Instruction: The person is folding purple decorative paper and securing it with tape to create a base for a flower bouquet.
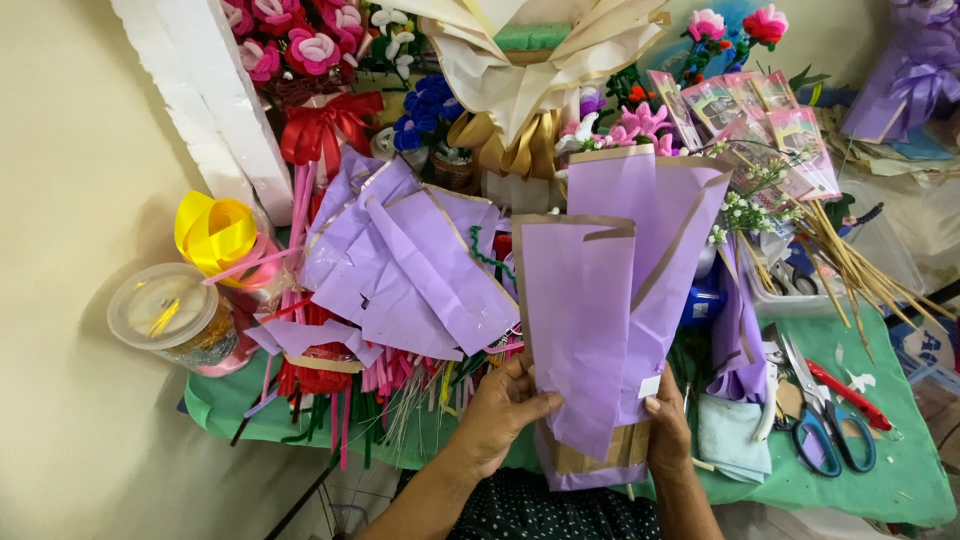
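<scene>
I hold a wrap of purple paper [600,320] with tan edges upright in front of me, folded into a tall cone. My left hand [500,412] grips its lower left side, fingers spread over the front sheet. My right hand [668,430] pinches the lower right edge beside a small white piece of tape. A brown inner layer shows at the bottom between my hands.
More purple sheets [400,260] lie piled to the left over pink and red stems. Blue-handled scissors [825,430] and a red tool [850,395] rest on the green tablecloth [900,480] at right. A clear lidded tub [175,315], yellow ribbon roll [215,232] and wooden sticks [860,275] surround them.
</scene>
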